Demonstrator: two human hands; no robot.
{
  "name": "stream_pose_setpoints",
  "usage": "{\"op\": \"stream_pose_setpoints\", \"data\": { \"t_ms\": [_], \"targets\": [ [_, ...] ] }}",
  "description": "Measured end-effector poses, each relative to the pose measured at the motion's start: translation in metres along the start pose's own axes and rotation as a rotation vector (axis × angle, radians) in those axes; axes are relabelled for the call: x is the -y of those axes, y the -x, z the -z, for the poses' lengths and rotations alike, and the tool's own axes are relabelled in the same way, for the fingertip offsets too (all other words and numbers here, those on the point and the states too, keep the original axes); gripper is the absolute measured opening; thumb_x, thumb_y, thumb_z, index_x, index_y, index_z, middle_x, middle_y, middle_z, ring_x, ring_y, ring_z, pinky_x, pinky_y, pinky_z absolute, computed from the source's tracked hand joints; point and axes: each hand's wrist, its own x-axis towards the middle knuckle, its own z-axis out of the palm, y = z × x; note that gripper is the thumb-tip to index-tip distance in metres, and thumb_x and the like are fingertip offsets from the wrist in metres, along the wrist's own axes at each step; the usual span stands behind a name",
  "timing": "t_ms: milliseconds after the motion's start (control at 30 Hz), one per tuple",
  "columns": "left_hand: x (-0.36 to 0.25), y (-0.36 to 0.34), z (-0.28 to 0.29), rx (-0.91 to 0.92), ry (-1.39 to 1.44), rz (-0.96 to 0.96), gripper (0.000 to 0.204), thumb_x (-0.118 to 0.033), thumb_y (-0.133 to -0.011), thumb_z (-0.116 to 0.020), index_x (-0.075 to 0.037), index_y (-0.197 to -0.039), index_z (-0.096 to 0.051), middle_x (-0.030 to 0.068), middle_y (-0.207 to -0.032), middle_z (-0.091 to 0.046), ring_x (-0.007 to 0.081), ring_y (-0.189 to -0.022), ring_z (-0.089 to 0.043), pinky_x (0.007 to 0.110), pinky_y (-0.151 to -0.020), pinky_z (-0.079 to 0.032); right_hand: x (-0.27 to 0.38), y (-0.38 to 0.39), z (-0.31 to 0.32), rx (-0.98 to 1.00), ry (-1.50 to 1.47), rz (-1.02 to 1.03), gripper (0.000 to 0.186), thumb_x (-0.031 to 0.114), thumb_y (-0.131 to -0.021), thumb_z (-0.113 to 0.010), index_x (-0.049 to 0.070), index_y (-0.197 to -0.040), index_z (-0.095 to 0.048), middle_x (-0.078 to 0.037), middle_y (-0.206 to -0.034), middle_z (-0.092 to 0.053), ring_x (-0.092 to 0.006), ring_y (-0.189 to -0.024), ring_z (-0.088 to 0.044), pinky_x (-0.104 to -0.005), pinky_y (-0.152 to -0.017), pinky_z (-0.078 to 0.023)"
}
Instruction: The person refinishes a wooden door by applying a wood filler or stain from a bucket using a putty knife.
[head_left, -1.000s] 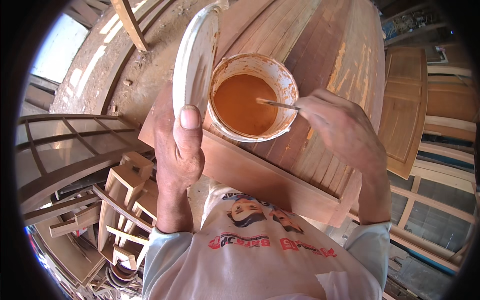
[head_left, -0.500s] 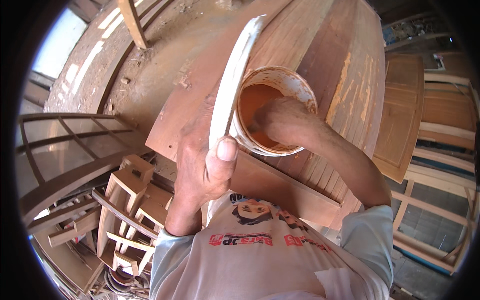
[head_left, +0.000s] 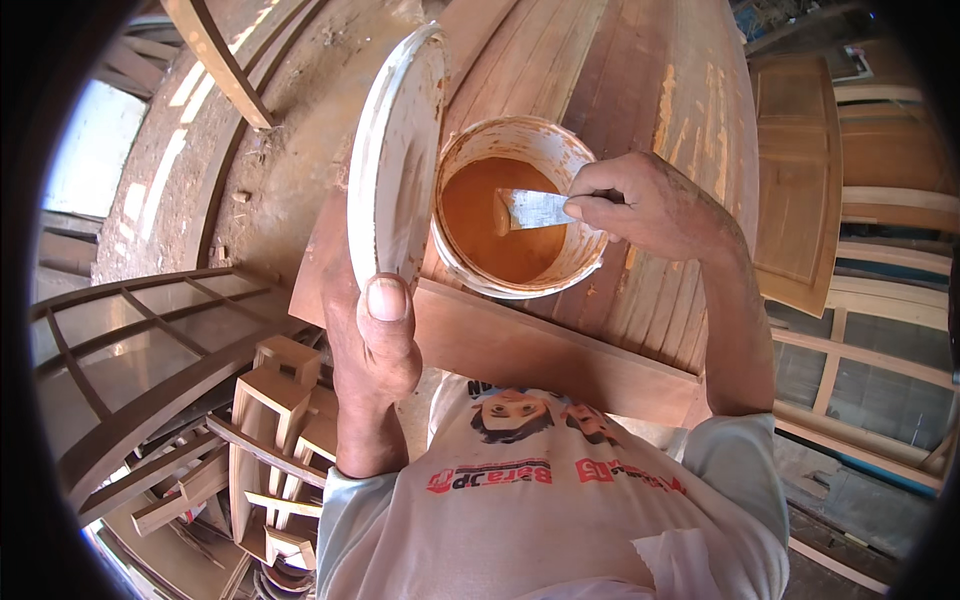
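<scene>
My left hand (head_left: 370, 350) grips a white round lid (head_left: 395, 150) held upright just left of a white bucket (head_left: 580, 255), its thumb on the lid's lower rim. The bucket holds smooth orange paste (head_left: 475, 215) and has orange smears round its inside wall. My right hand (head_left: 645, 205) pinches a flat metal putty knife (head_left: 540, 208) over the bucket's mouth, with orange paste on the blade's left edge. Beneath the bucket is a planked wooden surface (head_left: 600, 90) with orange streaks on its right part and a plain board along its near edge.
A wooden post (head_left: 215, 60) rises from the dirt floor at top left. A dark glazed frame (head_left: 150, 350) and a pile of wooden frames (head_left: 265, 450) lie at lower left. A panelled door (head_left: 790, 180) and more frames (head_left: 850, 350) line the right side.
My right hand has lifted out of the bucket, bringing the putty knife blade into view with paste on it. The lid and my left hand have shifted left in view.
</scene>
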Motion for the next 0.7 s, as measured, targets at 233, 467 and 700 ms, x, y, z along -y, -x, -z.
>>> {"op": "stream_pose_setpoints", "data": {
  "t_ms": [233, 467, 700],
  "targets": [
    [0.011, 0.01, -0.018, -0.151, -0.108, -0.053, 0.101, -0.078, -0.102, -0.04, 0.014, -0.142, -0.052, 0.0249, -0.131, -0.065, 0.0322, -0.122, -0.061, 0.046, -0.104, -0.047, -0.039, 0.049, -0.058, -0.422, -0.255, 0.017, 0.023, 0.021, -0.103, -0.072, -0.001, -0.104, -0.066, -0.011, -0.082, -0.07, -0.0183, -0.071, -0.066, -0.0387, -0.066, -0.053],
    [-0.02, 0.005, -0.059, 0.053, -0.522, -0.159, 0.104, -0.082, -0.1, -0.039, 0.006, -0.154, -0.049, 0.0303, -0.149, -0.055, 0.042, -0.14, -0.054, 0.054, -0.115, -0.041, -0.088, 0.075, -0.131, -0.557, -0.613, -0.042, 0.022, 0.021, -0.107, -0.065, 0.0, -0.106, -0.059, -0.018, -0.076, -0.064, -0.0281, -0.063, -0.062, -0.0411, -0.062, -0.052],
    [-0.004, 0.006, -0.094, 0.229, -0.971, -0.293, 0.092, -0.067, -0.086, -0.076, -0.023, -0.162, -0.048, 0.0218, -0.168, -0.038, 0.0449, -0.156, -0.033, 0.065, -0.123, -0.03, -0.172, 0.114, -0.168, -0.452, -1.071, -0.128, 0.03, 0.028, -0.111, -0.061, -0.001, -0.108, -0.064, 0.001, -0.073, -0.052, -0.0069, -0.06, -0.053, -0.0289, -0.053, -0.046]
  ]
}}
